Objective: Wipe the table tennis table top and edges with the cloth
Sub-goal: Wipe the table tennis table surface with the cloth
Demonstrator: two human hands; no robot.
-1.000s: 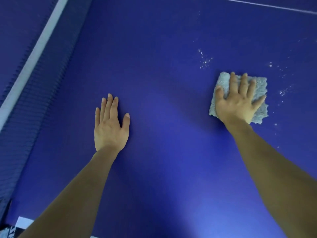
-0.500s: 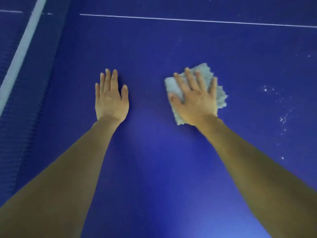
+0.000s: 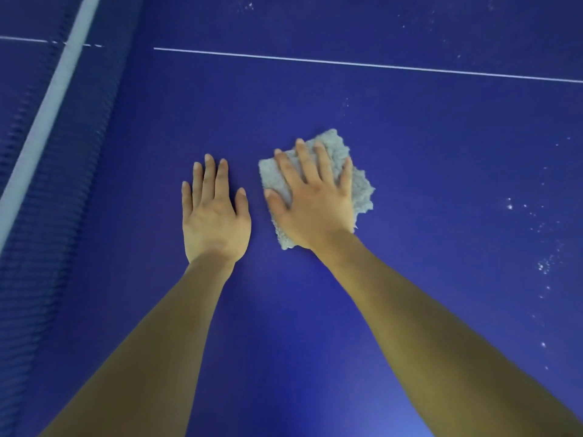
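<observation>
The blue table tennis table top (image 3: 426, 146) fills the view. A folded pale grey fluffy cloth (image 3: 361, 187) lies flat on it near the middle. My right hand (image 3: 315, 200) presses down on the cloth with straight, spread fingers and covers most of it. Close to its left, my left hand (image 3: 214, 212) rests flat on the bare table top, fingers straight.
The net (image 3: 56, 171) with its white top band (image 3: 50, 102) runs along the left side. A thin white centre line (image 3: 378, 65) crosses the table beyond the hands. White specks of dust (image 3: 542, 266) dot the surface at the right and top.
My right hand has slid the cloth leftward across the table, from the speckled area on the right to just beside my left hand. My left hand has stayed flat on the table.
</observation>
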